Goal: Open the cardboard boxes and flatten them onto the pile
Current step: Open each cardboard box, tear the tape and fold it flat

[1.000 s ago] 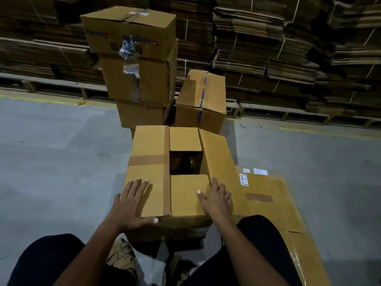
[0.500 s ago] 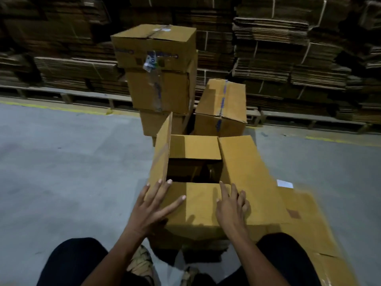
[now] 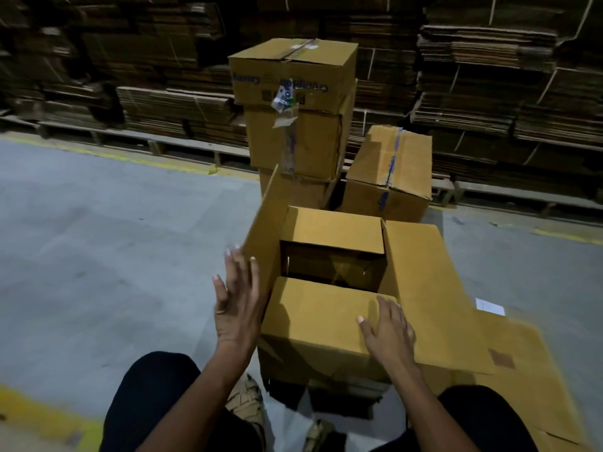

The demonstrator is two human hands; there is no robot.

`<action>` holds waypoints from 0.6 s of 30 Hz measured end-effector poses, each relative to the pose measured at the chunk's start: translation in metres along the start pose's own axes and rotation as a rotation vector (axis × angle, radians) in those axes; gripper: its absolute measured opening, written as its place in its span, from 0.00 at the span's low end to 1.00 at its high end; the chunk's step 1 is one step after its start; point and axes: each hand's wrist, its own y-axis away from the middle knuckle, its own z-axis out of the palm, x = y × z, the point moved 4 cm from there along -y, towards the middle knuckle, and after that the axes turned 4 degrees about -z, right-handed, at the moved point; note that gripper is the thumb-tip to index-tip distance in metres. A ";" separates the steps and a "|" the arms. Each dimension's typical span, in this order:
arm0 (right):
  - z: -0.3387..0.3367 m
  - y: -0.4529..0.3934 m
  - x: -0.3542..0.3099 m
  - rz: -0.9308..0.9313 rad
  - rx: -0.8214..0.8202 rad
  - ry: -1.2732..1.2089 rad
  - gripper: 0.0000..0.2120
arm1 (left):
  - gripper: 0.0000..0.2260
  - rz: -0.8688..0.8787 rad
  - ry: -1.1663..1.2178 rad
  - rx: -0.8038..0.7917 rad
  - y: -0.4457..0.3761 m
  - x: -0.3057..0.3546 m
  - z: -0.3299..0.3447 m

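We are in the opening step: the box in the lower middle of the frame sits in front of our knees with its top partly undone. Our left hand is flat, fingers straight and close together, pressed against the outer face of the left flap, which stands nearly upright. Our right hand lies on the near flap, fingers loosely spread and slightly bent over the cardboard, pinching nothing. The far flap lies level across the back of the opening, and the right flap is folded out and down to the right. Between the near and far flaps we see the dark inside of the box; whether anything lies in it we cannot tell.

We judge that the next move calls for folding the left flap fully outward and lifting the near flap, then freeing the bottom so the walls can collapse. The box should go down to the lower right, where flattened cardboard lies on the floor touching the open right flap.

In the upper middle stands a stack of closed boxes with loose tape hanging down its front, and a tilted box leans just right of it, both close behind our box. Bundled sheets fill the whole upper edge. Our knees and sandalled feet crowd the near side, leaving little room to pull the box towards us.
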 end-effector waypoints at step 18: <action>-0.003 -0.009 -0.008 -0.011 -0.093 -0.018 0.35 | 0.43 -0.078 0.976 -1.258 0.029 0.041 0.111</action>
